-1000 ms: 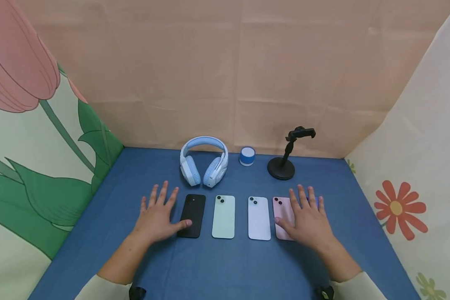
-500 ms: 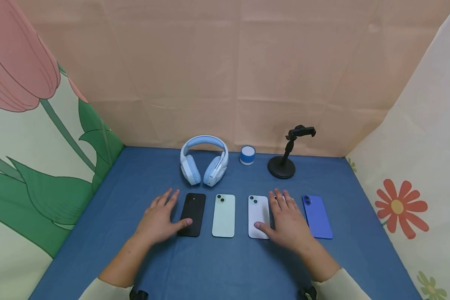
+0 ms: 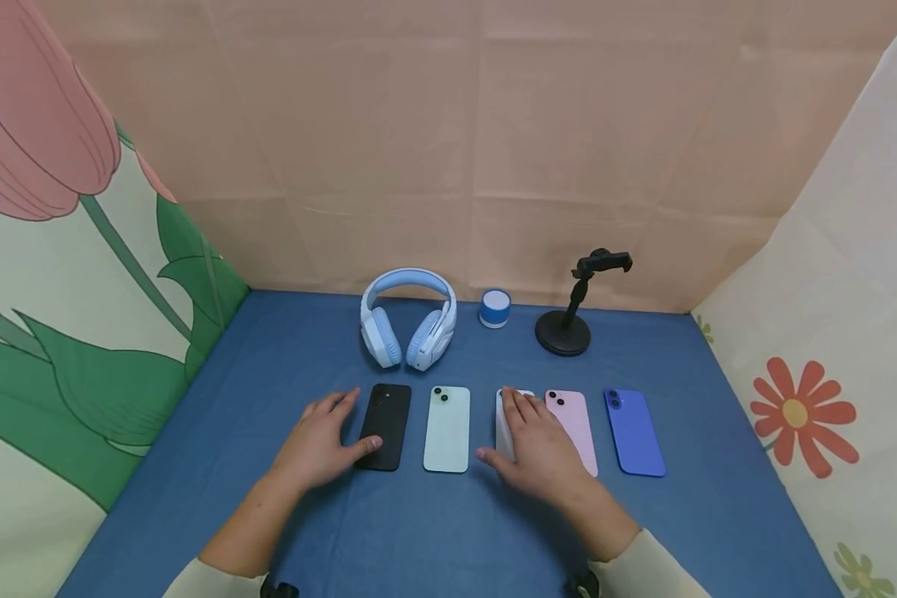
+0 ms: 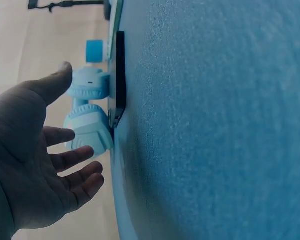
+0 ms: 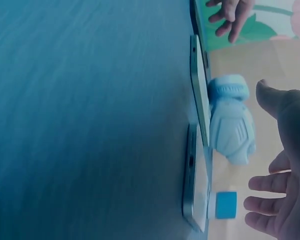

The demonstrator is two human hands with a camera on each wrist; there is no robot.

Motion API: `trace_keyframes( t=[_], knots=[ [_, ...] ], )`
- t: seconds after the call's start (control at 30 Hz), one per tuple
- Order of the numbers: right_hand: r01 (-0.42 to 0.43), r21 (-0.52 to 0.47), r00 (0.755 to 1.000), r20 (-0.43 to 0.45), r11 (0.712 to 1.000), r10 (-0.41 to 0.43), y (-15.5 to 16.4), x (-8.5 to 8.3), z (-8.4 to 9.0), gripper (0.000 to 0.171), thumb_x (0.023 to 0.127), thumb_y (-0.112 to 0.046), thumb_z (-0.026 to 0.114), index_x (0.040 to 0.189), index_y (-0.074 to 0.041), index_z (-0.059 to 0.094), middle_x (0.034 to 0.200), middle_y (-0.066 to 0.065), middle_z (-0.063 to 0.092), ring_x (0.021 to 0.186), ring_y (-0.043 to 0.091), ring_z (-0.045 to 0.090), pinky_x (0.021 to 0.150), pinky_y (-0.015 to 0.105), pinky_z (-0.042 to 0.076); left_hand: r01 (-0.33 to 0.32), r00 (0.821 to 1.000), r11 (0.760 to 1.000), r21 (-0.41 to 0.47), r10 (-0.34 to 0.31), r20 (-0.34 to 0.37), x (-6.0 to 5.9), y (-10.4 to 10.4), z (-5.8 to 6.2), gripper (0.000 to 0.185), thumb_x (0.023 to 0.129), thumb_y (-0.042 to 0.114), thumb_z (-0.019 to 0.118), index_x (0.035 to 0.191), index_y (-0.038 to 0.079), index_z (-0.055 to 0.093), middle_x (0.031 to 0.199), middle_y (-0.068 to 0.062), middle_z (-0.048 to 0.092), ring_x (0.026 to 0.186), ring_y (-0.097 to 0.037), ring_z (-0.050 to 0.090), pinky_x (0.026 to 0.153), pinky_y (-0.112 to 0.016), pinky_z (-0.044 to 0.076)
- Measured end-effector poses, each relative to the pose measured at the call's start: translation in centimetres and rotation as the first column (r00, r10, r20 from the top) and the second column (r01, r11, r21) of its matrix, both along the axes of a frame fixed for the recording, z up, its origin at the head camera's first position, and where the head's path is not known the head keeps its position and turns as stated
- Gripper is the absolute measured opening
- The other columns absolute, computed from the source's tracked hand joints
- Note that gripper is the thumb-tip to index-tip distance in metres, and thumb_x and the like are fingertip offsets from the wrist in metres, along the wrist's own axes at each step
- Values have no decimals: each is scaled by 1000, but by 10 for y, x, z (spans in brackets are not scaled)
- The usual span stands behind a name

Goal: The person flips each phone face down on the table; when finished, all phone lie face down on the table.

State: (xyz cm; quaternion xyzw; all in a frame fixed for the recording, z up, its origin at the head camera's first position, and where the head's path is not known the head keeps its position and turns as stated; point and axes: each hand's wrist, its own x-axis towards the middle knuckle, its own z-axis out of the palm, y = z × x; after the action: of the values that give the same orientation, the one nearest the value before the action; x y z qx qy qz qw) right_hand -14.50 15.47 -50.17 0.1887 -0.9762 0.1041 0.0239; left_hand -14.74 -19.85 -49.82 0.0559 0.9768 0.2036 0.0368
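Observation:
Five phones would exceed a short list, so by colour: black (image 3: pixel 385 415), mint green (image 3: pixel 446 432), pale lavender (image 3: pixel 503 432), pink (image 3: pixel 571 415) and violet-blue (image 3: pixel 635 433) phones lie in a row, backs up. My left hand (image 3: pixel 314 444) hovers beside the black phone, its thumb overlapping that phone in the head view. In the left wrist view, air separates the relaxed fingers (image 4: pixel 72 159) from the cloth. Over the lavender phone, my right hand (image 3: pixel 538 448) hides much of it. The right wrist view shows this hand raised above the phone, holding nothing.
Behind the row stand blue-and-white headphones (image 3: pixel 407 320), a small blue-and-white round container (image 3: pixel 495 309) and a black phone stand (image 3: pixel 563 328). Blue cloth (image 3: pixel 411 540) covers the table. A beige backdrop (image 3: pixel 463 149) and printed side curtains (image 3: pixel 830 274) enclose it.
My right hand has moved left, from over the pink and violet-blue phones to the lavender one, uncovering both. The left hand stays beside the black phone, its fingers lower and drawn closer together.

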Motion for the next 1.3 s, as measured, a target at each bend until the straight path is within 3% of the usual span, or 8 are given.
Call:
trace_keyframes(
  t=[0.2, 0.53, 0.77, 1.0, 1.3],
  knots=[
    [-17, -43, 1000, 14, 999, 18, -17, 0, -3, 105, 90, -77, 59, 162, -5, 32, 160, 14, 45, 145, 36, 43, 117, 52, 37, -8, 999, 999, 32, 7, 32, 1, 1, 0, 91, 92, 53, 75, 161, 8, 38, 152, -28, 47, 138, -52, 43, 105, -70, 40],
    [-73, -170, 996, 44, 983, 82, -42, 3, -3, 98, 91, -66, 69, 161, -5, 36, 154, 13, 52, 138, 33, 50, 114, 49, 42, -7, 999, 997, 80, 4, 40, 1, 4, -3, 84, 93, 46, 76, 158, 3, 42, 146, -26, 53, 133, -47, 52, 104, -66, 43],
    [-99, -178, 993, 46, 979, 108, -61, -1, -7, 93, 90, -60, 74, 159, -7, 41, 152, 10, 54, 135, 29, 51, 112, 45, 44, -6, 999, 995, 101, 3, 32, 0, 5, -6, 78, 93, 41, 77, 154, 1, 47, 135, -20, 61, 120, -38, 61, 100, -59, 49],
    [-150, -178, 988, 20, 972, 156, -78, -4, -14, 88, 91, -58, 74, 158, -8, 44, 151, 7, 56, 131, 25, 50, 108, 41, 47, -22, 999, 995, 98, 18, 44, -3, 7, -8, 72, 92, 40, 79, 148, 2, 55, 121, -13, 64, 93, -24, 59, 82, -48, 52],
    [-218, -150, 976, -20, 964, 217, -98, -8, -20, 79, 93, -55, 73, 152, -7, 52, 147, 5, 59, 127, 24, 51, 108, 40, 45, -34, 997, 995, 93, 28, 66, -5, 7, -12, 66, 93, 36, 79, 145, 1, 58, 114, -10, 67, 86, -19, 59, 75, -43, 51]
  ],
)
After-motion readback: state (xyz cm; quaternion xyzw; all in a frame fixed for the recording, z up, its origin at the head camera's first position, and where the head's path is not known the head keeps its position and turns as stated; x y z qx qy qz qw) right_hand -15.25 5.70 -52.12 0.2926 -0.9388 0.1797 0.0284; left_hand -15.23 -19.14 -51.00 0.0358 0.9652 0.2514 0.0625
